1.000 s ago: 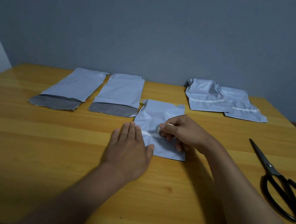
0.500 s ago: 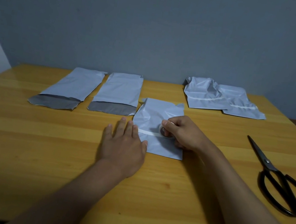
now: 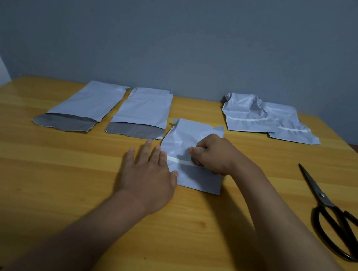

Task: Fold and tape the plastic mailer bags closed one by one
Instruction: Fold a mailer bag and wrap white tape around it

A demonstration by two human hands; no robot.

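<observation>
R hand (image 3: 213, 155) curled, gripping tape roll (image 3: 195, 161) on folded mailer (image 3: 189, 158); L hand (image 3: 149, 173) flat, fingers spread, at mailer's left edge.

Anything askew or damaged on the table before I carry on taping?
Only small things: the far-left open mailer lies angled, its grey flap edge ragged, unlike its straight neighbour. The two taped bags at the back right are crumpled and overlapping. Nothing spilled.

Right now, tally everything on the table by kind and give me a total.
Unfolded mailer bags, flaps open: 2
Taped mailer bags at the far right: 2
Mailer bag being taped: 1
Tape roll, mostly hidden in the right hand: 1
Scissors: 1
Total: 7
</observation>
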